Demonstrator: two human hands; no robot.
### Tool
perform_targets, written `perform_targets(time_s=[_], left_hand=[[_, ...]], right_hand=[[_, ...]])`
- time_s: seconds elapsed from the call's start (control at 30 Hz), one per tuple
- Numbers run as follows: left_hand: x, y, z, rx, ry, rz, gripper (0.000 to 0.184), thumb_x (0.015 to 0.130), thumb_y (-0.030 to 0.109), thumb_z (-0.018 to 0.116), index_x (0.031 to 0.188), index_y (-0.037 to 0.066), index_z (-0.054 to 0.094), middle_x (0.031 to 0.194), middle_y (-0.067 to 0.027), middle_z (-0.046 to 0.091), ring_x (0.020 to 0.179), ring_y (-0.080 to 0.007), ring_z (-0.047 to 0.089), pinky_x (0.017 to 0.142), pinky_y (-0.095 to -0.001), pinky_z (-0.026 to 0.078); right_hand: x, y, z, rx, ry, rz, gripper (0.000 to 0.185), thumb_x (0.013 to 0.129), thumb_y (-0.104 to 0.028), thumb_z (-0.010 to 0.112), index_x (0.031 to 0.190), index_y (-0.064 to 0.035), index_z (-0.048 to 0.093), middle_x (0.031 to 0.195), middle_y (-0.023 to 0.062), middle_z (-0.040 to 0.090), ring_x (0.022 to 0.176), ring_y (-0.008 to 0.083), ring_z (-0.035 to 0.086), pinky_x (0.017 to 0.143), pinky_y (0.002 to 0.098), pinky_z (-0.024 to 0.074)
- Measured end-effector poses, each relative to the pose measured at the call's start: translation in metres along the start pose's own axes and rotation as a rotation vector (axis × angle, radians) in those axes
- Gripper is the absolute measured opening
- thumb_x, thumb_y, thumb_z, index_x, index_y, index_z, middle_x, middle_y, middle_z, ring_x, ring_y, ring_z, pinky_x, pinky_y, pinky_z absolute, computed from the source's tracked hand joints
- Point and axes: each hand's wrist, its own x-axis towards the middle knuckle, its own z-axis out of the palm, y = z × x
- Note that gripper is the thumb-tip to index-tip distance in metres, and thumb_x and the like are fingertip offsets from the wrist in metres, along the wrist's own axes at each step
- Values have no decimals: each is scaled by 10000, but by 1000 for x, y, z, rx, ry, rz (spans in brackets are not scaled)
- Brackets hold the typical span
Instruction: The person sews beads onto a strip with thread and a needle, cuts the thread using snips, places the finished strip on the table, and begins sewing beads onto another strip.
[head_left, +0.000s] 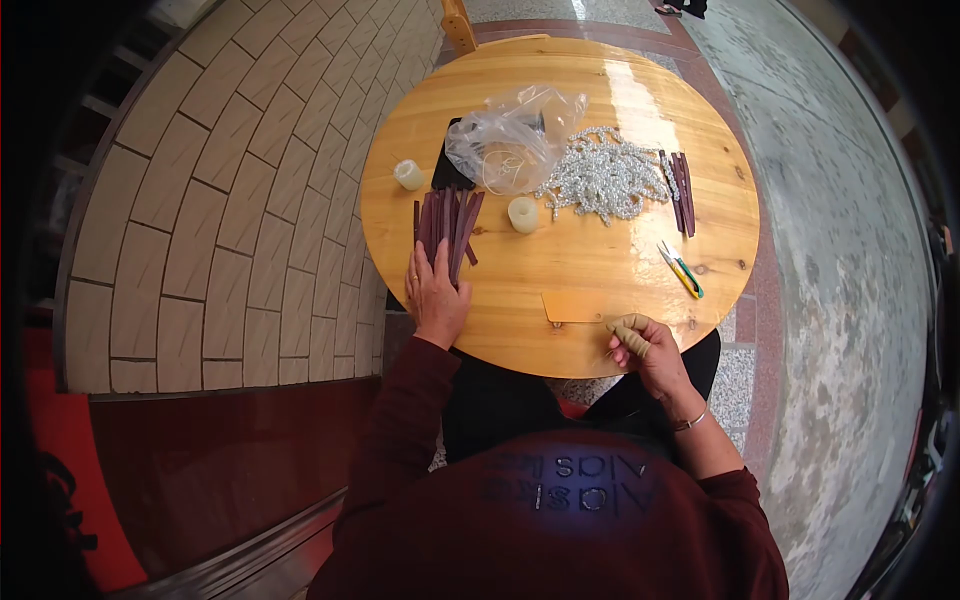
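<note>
My left hand (437,298) rests with its fingers stretched out over the near ends of several dark maroon strips (447,215), which lie side by side on the left of the round wooden table. Near the table's front edge, my right hand (648,352) is closed in a pinch, with tan wrapping around its fingers. Whatever sits between those fingertips is too small to make out. Just beyond the right hand lies a flat orange-tan piece (573,307). A pair of thread snips (681,270) with yellow and green handles lies further right.
A heap of silvery beaded strands (610,172) spreads across the table (520,330). Behind are a clear plastic bag (515,140) and a black flat object (452,172). Two pale thread spools, one left (408,175) and one central (523,214), stand nearby. More maroon strips (683,195) lie right.
</note>
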Motion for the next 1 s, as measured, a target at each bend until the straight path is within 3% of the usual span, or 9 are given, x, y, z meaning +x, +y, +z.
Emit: perform_targets(time_s=[0.27, 0.37, 0.47, 0.77, 0.8, 0.83, 0.9, 0.93, 1.0], left_hand=[[27, -34, -7, -107, -35, 194, 635, 745, 165, 556, 1351, 90, 385, 1392, -240, 306, 1293, -373, 293, 1058, -478, 228], [13, -15, -18, -101, 74, 195, 635, 811, 262, 565, 1371, 67, 339, 1400, -270, 267, 1305, -402, 259, 1061, -516, 188], [-10, -12, 2, -318, 139, -338, 781, 879, 498, 500, 1385, -26, 220, 1400, -335, 174, 1319, -450, 169, 1066, -529, 143], [25, 3, 5, -422, 264, -346, 708, 892, 428, 514, 1355, -42, 258, 1390, -304, 215, 1298, -436, 209, 1067, -475, 178], [20, 10, 4, -180, 390, -265, 610, 883, 352, 549, 1319, -26, 350, 1327, -231, 356, 1253, -383, 314, 1039, -428, 255], [17, 18, -2, -182, 389, -261, 610, 883, 352, 549, 1319, -26, 350, 1327, -231, 356, 1253, -383, 314, 1039, -428, 255], [9, 34, -15, -167, 224, 107, 472, 839, 211, 592, 1240, -6, 469, 1229, -167, 460, 1195, -348, 376, 996, -405, 308], [11, 43, -14, -154, 239, 202, 320, 794, 94, 601, 1098, 1, 565, 1087, -114, 530, 1071, -297, 463, 910, -380, 375], [17, 41, -1, -71, 156, 242, 245, 795, 85, 577, 1027, 7, 563, 1022, -111, 526, 1013, -285, 483, 878, -373, 390]], right_hand=[[0, 3, 1, 8, -19, -4, 128, 906, -128, 563, 955, -16, 602, 740, 12, 621, 591, 59, 548, 552, 177, 453], [-2, 0, -1, 6, 1, -6, 131, 906, -131, 564, 957, -16, 603, 741, 12, 622, 592, 60, 550, 552, 178, 453], [-1, 0, -3, 8, 11, -17, 134, 906, -135, 565, 956, -17, 603, 741, 13, 623, 593, 61, 551, 553, 179, 453], [-1, 5, 2, -20, -36, -6, 129, 906, -136, 563, 946, -21, 605, 749, 13, 626, 603, 62, 554, 558, 182, 453], [-2, 4, 1, -28, -28, -2, 130, 906, -136, 562, 947, -21, 605, 749, 12, 626, 604, 62, 554, 558, 183, 453], [-3, 2, -1, -27, -24, -4, 130, 906, -136, 562, 947, -21, 605, 749, 12, 626, 604, 62, 554, 558, 183, 453], [-4, 1, -4, -36, 17, -18, 134, 905, -144, 565, 948, -24, 606, 744, 10, 626, 604, 59, 556, 558, 180, 452], [-3, 3, -4, -39, 13, -10, 134, 905, -144, 565, 948, -24, 606, 744, 10, 626, 604, 59, 556, 558, 180, 452], [1, 3, -2, -27, -17, -61, 139, 904, -152, 569, 950, -26, 606, 743, 9, 625, 604, 58, 556, 560, 178, 452]])
